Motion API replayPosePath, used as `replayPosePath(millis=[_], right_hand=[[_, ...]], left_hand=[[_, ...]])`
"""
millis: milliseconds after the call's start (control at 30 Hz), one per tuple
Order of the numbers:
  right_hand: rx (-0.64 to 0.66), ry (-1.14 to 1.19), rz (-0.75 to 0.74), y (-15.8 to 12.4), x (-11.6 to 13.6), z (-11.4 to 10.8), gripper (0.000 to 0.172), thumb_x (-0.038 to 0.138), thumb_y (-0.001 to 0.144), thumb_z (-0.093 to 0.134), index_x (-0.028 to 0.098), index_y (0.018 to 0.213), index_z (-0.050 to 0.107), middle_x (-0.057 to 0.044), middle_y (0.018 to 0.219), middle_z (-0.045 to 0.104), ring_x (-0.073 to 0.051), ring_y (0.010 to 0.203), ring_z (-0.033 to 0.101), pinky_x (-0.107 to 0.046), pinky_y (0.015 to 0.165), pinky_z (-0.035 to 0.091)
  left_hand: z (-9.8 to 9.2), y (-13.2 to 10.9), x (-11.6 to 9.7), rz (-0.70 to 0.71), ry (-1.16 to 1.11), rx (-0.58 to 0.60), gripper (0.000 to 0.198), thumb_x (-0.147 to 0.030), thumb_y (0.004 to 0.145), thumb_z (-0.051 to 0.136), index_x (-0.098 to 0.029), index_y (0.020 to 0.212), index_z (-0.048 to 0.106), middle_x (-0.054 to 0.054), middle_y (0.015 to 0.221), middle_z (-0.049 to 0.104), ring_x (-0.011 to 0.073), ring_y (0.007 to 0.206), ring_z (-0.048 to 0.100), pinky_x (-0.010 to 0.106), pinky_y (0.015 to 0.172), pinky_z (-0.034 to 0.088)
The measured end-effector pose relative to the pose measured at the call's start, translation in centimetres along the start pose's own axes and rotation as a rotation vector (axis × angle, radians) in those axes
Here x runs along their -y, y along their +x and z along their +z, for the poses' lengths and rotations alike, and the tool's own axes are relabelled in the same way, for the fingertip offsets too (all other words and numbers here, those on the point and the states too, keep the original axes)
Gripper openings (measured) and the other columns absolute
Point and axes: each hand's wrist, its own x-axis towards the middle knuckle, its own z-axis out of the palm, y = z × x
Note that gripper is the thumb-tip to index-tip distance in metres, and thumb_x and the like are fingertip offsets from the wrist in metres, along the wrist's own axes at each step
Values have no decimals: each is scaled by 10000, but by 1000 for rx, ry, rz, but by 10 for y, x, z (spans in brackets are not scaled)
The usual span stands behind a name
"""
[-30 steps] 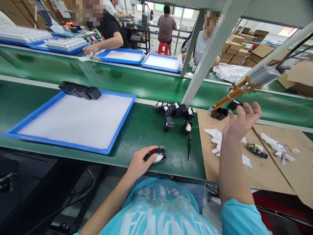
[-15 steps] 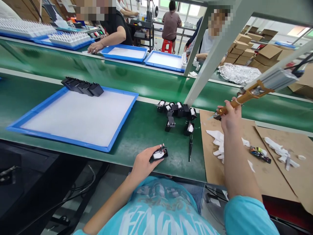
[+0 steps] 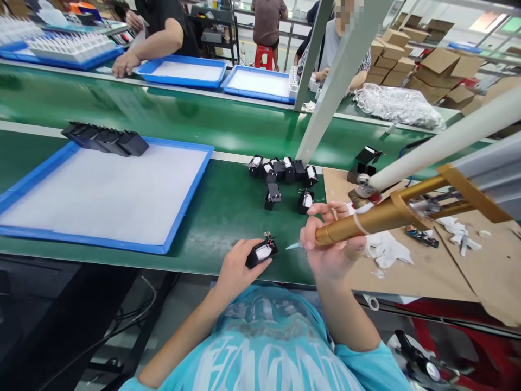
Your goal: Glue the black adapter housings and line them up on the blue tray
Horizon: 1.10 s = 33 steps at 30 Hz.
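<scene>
My left hand (image 3: 240, 266) grips a small black plug housing (image 3: 253, 257) at the front of the green bench. Its open side shows a white part inside, with metal pins standing at its far end. In my right hand (image 3: 331, 250) is a glue gun (image 3: 378, 216), its gold barrel leading back to a silver body. The pale blue nozzle points left towards the housing, a short gap away from it. Beyond my hands stand several similar black housings (image 3: 279, 168) with white parts in them; a closer one (image 3: 306, 201) sits just behind my right hand.
A blue-rimmed tray (image 3: 165, 247) with a white lining lies left, a row of black housings (image 3: 108, 138) at its far edge. Cardboard (image 3: 435, 279) with white scraps covers the bench at right. A slanted metal post (image 3: 325, 92) rises ahead. Co-workers sit across the bench.
My right hand has brought the glue gun down and left, so its nozzle is now near the housing. My left hand still holds the housing. The head view has shifted slightly.
</scene>
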Motion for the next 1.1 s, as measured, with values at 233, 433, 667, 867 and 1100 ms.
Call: replayPosePath(millis=[233,433,667,867,1100], right_hand=[[7,128,45,0,2,23,632,822,672,533,312,1024,410,6,966,552,-27,350,393,-216,310,310],[21,134,25,-4,5,21,553,785,716,520,293,929,382,14,984,508,-21,364,417,-213,316,315],[-12,57,16,-7,5,22,574,813,768,349,318,1056,381,-17,1012,508,-34,366,380,-246,317,308],[-20,100,22,-9,5,30,579,806,769,354,334,1100,408,-17,1010,514,-38,365,388,-236,316,288],[19,214,2,-7,6,46,554,767,760,463,332,1102,432,-13,1024,513,-39,374,418,-232,305,304]], left_hand=[[-7,-2,-11,23,-15,-11,303,-327,842,665,-200,1107,591,50,928,685,191,818,647,292,706,512],[-12,-1,-21,82,-19,-34,294,-315,840,664,-204,1101,587,30,890,674,178,784,632,279,688,503],[-13,-1,-24,56,-26,-28,289,-320,832,661,-207,1091,599,33,892,688,183,782,648,285,691,512],[-8,-3,-17,-16,-37,-27,315,-322,826,674,-202,1101,580,59,1002,714,208,876,685,308,752,531],[1,0,-24,-46,-114,-40,281,-319,810,682,-201,1051,599,37,942,729,193,811,697,291,720,540]])
